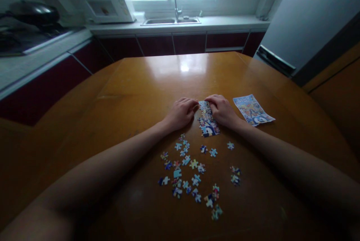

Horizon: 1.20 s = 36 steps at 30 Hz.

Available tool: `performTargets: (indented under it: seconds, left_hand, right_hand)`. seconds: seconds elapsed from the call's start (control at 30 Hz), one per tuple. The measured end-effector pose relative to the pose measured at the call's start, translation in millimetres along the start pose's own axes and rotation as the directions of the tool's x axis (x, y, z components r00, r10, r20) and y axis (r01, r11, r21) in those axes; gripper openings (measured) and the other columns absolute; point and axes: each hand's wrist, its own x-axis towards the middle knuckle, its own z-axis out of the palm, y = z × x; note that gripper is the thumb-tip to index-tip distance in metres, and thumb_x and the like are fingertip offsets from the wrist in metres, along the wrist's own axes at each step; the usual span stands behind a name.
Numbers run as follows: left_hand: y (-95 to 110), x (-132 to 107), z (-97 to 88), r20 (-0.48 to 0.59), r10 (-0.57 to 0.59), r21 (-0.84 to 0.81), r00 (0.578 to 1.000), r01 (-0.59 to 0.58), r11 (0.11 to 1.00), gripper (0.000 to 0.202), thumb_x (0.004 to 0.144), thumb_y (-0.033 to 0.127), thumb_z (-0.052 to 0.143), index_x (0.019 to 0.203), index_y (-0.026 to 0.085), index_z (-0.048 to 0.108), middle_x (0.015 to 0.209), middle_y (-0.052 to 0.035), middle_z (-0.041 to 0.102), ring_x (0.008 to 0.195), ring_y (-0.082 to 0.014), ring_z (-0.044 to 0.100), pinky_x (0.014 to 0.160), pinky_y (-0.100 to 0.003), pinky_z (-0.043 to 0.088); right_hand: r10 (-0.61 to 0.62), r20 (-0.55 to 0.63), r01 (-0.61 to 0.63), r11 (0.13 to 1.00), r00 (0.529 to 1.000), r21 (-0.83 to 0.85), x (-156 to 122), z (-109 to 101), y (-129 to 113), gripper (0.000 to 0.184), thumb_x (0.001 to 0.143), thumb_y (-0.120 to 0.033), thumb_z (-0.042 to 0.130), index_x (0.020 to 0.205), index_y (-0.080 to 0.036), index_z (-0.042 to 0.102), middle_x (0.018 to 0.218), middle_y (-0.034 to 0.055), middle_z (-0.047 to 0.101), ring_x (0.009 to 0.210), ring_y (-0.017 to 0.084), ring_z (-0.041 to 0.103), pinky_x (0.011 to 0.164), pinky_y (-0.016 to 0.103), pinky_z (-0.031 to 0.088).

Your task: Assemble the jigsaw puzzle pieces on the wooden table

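A partly joined jigsaw puzzle lies flat on the wooden table, a narrow strip with a blue cartoon figure at its near end. My left hand rests at its upper left edge, fingers curled and pressed together; whether a piece is between the fingertips cannot be made out. On the other side my right hand lies over the strip's upper right edge, its bent fingers touching the puzzle. Loose puzzle pieces are scattered on the near side, several of them in small clumps.
A printed picture sheet lies right of my right hand. The glossy wooden table reaches toward a counter with a sink and tap. A stove with a dark pan is at left, a grey fridge at right.
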Motion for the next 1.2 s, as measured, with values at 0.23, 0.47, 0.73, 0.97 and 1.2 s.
performTargets:
  seconds: [0.23, 0.47, 0.73, 0.97, 1.2]
  left_hand:
    - [0.9, 0.0, -0.2, 0.003, 0.000, -0.002, 1.000, 0.000, 1.000, 0.016, 0.099, 0.023, 0.055, 0.110, 0.023, 0.068, 0.114, -0.0047, 0.075, 0.111, -0.0226, 0.065, 0.103, -0.044, 0.050]
    - [2.0, -1.0, -1.4, 0.008, -0.002, 0.004, 1.000, 0.002, 1.000, 0.017, 0.099, 0.023, 0.056, 0.111, 0.022, 0.067, 0.114, -0.0051, 0.075, 0.112, -0.0235, 0.064, 0.103, -0.045, 0.050]
    - [-1.2, -1.3, 1.4, -0.008, 0.022, 0.002, 1.000, -0.022, 1.000, 0.017, 0.100, 0.024, 0.056, 0.112, 0.020, 0.068, 0.114, -0.0063, 0.074, 0.111, -0.0226, 0.064, 0.102, -0.042, 0.050]
    - [-2.4, -1.8, 2.7, -0.009, 0.012, -0.003, 1.000, -0.012, 1.000, 0.018, 0.100, 0.026, 0.056, 0.113, 0.021, 0.068, 0.115, -0.0067, 0.074, 0.112, -0.0222, 0.064, 0.102, -0.043, 0.050]
    - [-1.8, -1.0, 0.7, -0.004, 0.008, -0.001, 1.000, -0.008, 1.000, 0.018, 0.100, 0.026, 0.056, 0.113, 0.020, 0.068, 0.116, -0.0069, 0.074, 0.113, -0.0225, 0.064, 0.103, -0.043, 0.049]
  right_hand:
    - [-0.005, 0.001, 0.005, 1.000, 1.000, -0.004, 0.1, -0.1, 0.0, 0.028, 0.091, -0.013, 0.048, 0.103, -0.021, 0.072, 0.111, 0.0095, 0.073, 0.109, 0.027, 0.063, 0.099, 0.045, 0.047]
    - [-0.005, 0.001, 0.005, 1.000, 1.000, -0.013, -0.3, -0.3, 0.1, 0.027, 0.092, -0.014, 0.049, 0.103, -0.020, 0.072, 0.110, 0.0104, 0.073, 0.108, 0.027, 0.064, 0.098, 0.045, 0.048]
    - [-0.004, 0.003, 0.004, 1.000, 1.000, -0.019, -0.1, -0.2, 0.1, 0.027, 0.091, -0.014, 0.049, 0.103, -0.019, 0.072, 0.109, 0.0102, 0.073, 0.107, 0.026, 0.064, 0.098, 0.042, 0.048]
    - [-0.004, 0.015, 0.004, 1.000, 1.000, -0.019, 0.0, -1.6, -1.5, 0.027, 0.091, -0.014, 0.049, 0.104, -0.019, 0.072, 0.111, 0.0103, 0.073, 0.109, 0.026, 0.063, 0.099, 0.044, 0.047]
    - [-0.006, 0.010, 0.006, 1.000, 1.000, -0.013, 0.1, -0.7, -0.2, 0.027, 0.090, -0.013, 0.050, 0.105, -0.018, 0.072, 0.111, 0.0108, 0.073, 0.108, 0.026, 0.063, 0.098, 0.043, 0.047]
